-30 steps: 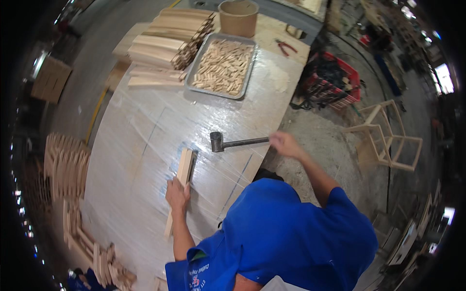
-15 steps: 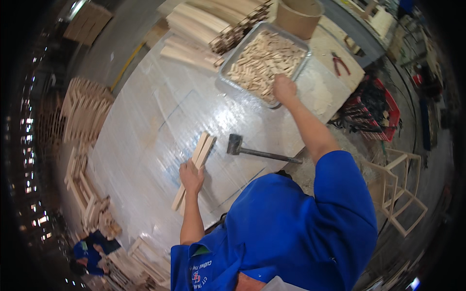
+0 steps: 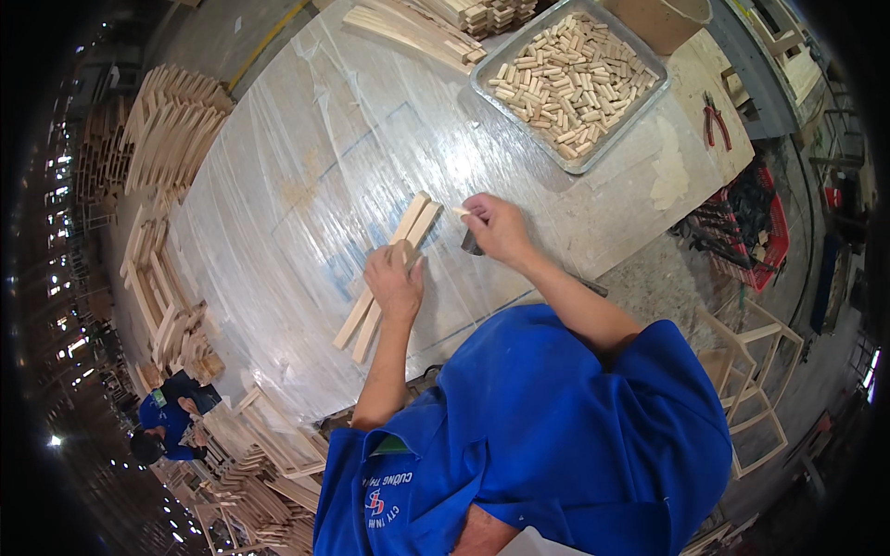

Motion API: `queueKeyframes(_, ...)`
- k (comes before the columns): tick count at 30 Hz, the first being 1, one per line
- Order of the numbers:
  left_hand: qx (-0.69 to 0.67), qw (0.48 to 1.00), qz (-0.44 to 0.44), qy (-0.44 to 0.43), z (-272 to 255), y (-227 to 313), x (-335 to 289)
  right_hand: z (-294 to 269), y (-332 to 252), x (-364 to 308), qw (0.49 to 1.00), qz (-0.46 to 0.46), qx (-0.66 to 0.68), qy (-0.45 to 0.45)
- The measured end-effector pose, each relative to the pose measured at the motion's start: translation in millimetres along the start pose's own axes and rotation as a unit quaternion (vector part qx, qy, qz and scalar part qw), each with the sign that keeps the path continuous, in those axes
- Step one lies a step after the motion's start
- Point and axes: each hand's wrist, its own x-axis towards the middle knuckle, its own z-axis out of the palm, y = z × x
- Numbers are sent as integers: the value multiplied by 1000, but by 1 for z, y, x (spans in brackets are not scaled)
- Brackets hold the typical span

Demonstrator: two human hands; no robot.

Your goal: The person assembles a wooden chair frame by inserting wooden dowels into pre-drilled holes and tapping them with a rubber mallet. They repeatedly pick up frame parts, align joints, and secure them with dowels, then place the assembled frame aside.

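Observation:
My left hand presses down on two long wooden slats lying side by side on the plastic-covered table. My right hand pinches a small wooden dowel peg just right of the slats' far end. A hammer head shows under my right hand; its handle is mostly hidden by my arm. A metal tray full of dowel pegs stands at the far right of the table.
Stacked wooden slats lie at the table's far edge. Red-handled pliers rest on the bare board right of the tray. Wooden frames pile up left of the table. Another person in blue crouches at lower left. A red crate sits on the floor.
My right hand came back from the tray of pegs to the slats, now holding one peg. The hammer lies on the table under it. My left hand stays on the slats.

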Motion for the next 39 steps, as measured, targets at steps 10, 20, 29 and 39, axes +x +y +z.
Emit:
queueKeyframes(10,-40,997,-45,-41,22,15,12,-16,20,-58,872,-264,-347,-224)
queueKeyframes(20,-268,950,-49,-149,-31,-9,10,6,-3,-54,997,-70,-43,-2)
queueKeyframes(29,-399,899,-135,-118,-80,26,11,29,-56,-34,993,-107,11,41)
queueKeyframes(39,-275,955,-73,-86,-86,37,11,25,-65,-40,982,-164,-20,97)
